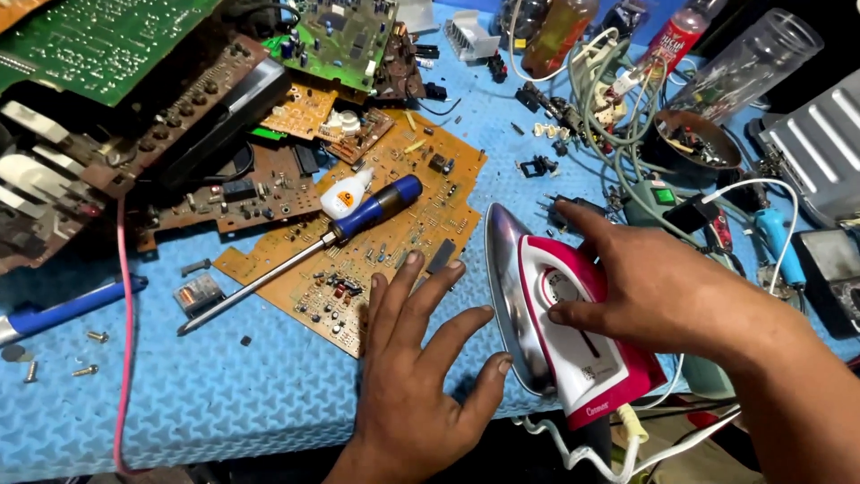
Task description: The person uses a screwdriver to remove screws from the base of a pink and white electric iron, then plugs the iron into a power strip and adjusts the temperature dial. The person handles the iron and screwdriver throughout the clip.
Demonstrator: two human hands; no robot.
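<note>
A pink and white clothes iron point(573, 332) lies on its side at the front of the blue table point(224, 394), its shiny soleplate facing left. My right hand point(654, 287) grips the iron's body from above. My left hand point(421, 358) rests flat beside the soleplate with fingers spread; its fingertips overlap the edge of an orange circuit board point(376, 233) and the thumb points at the soleplate. On that board lie a blue-handled screwdriver point(305, 251) and a small white glue bottle point(345, 194).
Brown and green circuit boards point(179, 99) pile up at the back left. Cables, a bottle and a clear jar point(752, 63) crowd the back right. A blue pen point(72, 309), loose screws point(85, 369) and a pink wire point(125, 341) lie at the left front.
</note>
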